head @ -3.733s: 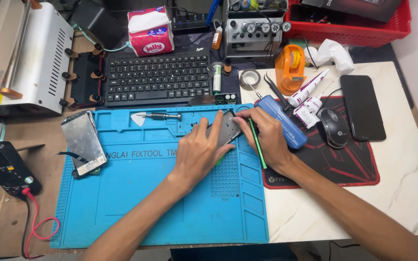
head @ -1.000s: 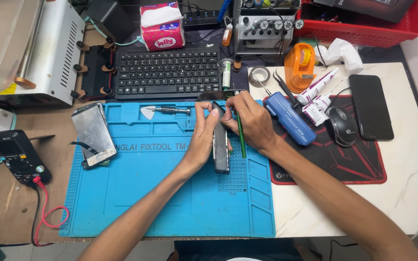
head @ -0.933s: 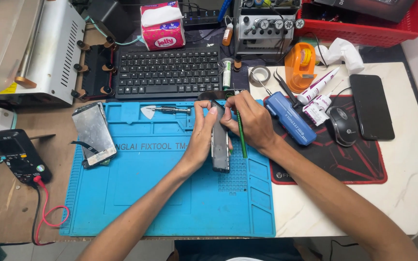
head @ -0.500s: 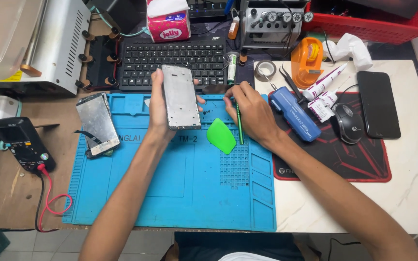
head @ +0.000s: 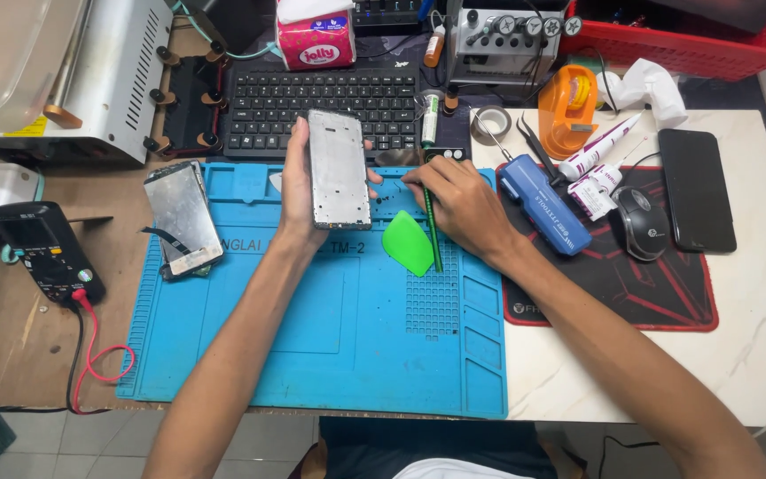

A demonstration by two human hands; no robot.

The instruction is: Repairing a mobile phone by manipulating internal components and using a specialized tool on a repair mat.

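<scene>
Cluttered with repair gear, the worktop point(head: 755, 355) carries a blue silicone repair mat point(head: 312, 355) in the head view. Above the mat's upper edge, the left hand point(head: 299, 182) has its grip clasped around a silver phone frame point(head: 339, 168), held upright off the mat. Just beside it, the right hand point(head: 458, 204) rests on the mat, its grip pinched around a thin green tool point(head: 433, 235) with a green triangular pick point(head: 408, 241) lying against it. A second phone part point(head: 182, 217) lies at the mat's left edge, near a black multimeter point(head: 46, 253). A black keyboard point(head: 321, 111) sits behind.
</scene>
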